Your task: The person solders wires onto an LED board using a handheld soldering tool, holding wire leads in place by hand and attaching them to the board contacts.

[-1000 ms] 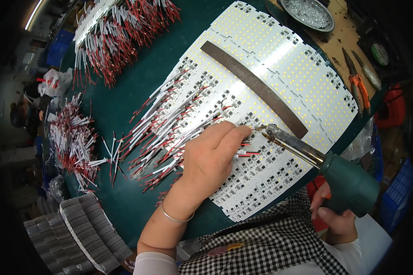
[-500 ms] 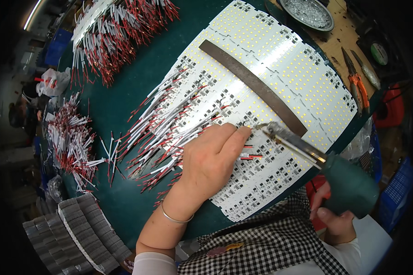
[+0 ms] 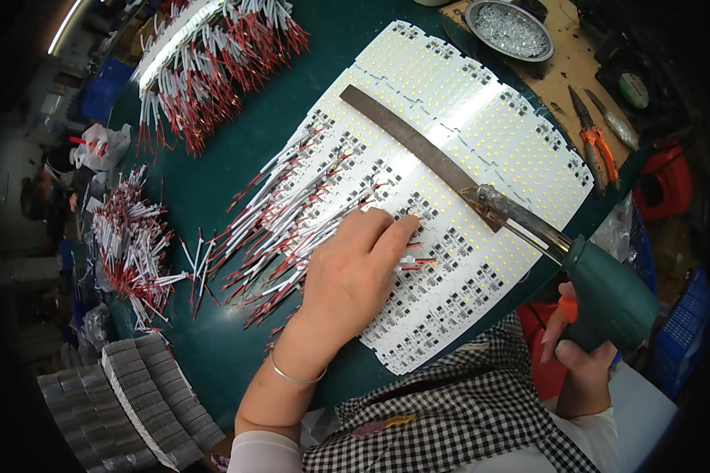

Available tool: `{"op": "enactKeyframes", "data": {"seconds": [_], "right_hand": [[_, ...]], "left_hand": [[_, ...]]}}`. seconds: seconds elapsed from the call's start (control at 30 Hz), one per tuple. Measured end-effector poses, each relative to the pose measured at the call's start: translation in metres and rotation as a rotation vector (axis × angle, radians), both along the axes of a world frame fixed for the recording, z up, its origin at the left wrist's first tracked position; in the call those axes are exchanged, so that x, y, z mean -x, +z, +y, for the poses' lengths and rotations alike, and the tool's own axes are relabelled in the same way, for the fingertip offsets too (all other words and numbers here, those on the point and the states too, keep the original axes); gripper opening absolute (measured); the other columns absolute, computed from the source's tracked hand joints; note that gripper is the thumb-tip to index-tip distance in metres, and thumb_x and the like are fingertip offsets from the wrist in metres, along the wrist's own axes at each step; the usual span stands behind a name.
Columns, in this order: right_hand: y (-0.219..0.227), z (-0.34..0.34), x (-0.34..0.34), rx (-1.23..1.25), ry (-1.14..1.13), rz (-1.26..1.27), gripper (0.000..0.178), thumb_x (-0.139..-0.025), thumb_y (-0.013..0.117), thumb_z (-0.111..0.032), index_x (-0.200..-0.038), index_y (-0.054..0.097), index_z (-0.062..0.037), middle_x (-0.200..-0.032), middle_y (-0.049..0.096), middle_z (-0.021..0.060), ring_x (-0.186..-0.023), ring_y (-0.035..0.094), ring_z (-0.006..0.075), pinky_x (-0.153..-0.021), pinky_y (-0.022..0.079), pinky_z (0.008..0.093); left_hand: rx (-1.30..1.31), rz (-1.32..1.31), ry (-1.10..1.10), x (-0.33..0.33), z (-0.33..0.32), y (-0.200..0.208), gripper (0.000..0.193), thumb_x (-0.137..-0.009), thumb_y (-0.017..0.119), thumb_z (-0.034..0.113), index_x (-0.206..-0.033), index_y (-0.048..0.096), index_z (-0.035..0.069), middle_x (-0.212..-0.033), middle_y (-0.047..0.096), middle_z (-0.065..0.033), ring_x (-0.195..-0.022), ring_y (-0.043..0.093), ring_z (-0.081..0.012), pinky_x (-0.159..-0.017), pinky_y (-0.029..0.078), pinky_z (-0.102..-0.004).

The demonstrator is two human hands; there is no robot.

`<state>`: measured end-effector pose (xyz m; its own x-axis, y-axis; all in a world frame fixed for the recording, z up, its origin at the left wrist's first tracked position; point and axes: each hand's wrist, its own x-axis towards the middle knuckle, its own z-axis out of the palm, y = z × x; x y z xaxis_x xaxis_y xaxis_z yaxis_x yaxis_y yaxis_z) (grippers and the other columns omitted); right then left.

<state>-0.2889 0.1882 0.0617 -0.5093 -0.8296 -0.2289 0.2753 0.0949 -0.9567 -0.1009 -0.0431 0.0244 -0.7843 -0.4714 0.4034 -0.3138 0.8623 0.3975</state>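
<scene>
Head view: the white LED board (image 3: 418,180) lies on the green bench (image 3: 217,185). Over its near half, the left hand (image 3: 351,276) pinches tight on red-and-white wires (image 3: 410,265); off its right edge, the right hand (image 3: 585,366) curls round the soldering gun (image 3: 614,296), tip at the board's dark strip (image 3: 420,142).

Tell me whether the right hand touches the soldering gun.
Touching: the head view shows the right hand gripping the soldering gun by its handle.

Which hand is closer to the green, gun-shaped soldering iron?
Right. The right hand grips the soldering iron by its handle; the left hand is left of it, over the flat white circuit board.
</scene>
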Motion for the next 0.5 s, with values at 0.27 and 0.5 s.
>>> {"op": "enactKeyframes", "data": {"seconds": [0.27, 0.5], "right_hand": [[0.003, 0.016, 0.02, 0.05, -0.037, 0.368, 0.073, -0.076, 0.073, -0.015, -0.135, 0.038, 0.012, -0.081, 0.061, 0.0143, -0.055, 0.055, 0.0142, -0.047, 0.046, 0.0226], [0.007, -0.016, -0.015, 0.255, 0.017, 0.419, 0.074, -0.077, 0.072, -0.017, -0.132, 0.036, 0.0166, -0.075, 0.06, 0.015, -0.047, 0.053, 0.0133, -0.043, 0.042, 0.0215]], "left_hand": [[-0.148, 0.033, -0.301, -0.004, 0.082, 0.098, 0.055, -0.074, 0.067, 0.019, -0.127, 0.06, 0.004, -0.068, 0.039, 0.0024, -0.054, 0.051, -0.0081, -0.042, 0.039, -0.0228], [0.285, 0.362, 0.319, -0.003, 0.158, 0.109, 0.041, -0.091, 0.059, 0.034, -0.093, 0.069, -0.005, -0.064, 0.04, 0.0014, -0.053, 0.035, -0.0098, -0.04, 0.023, -0.0227]]}}
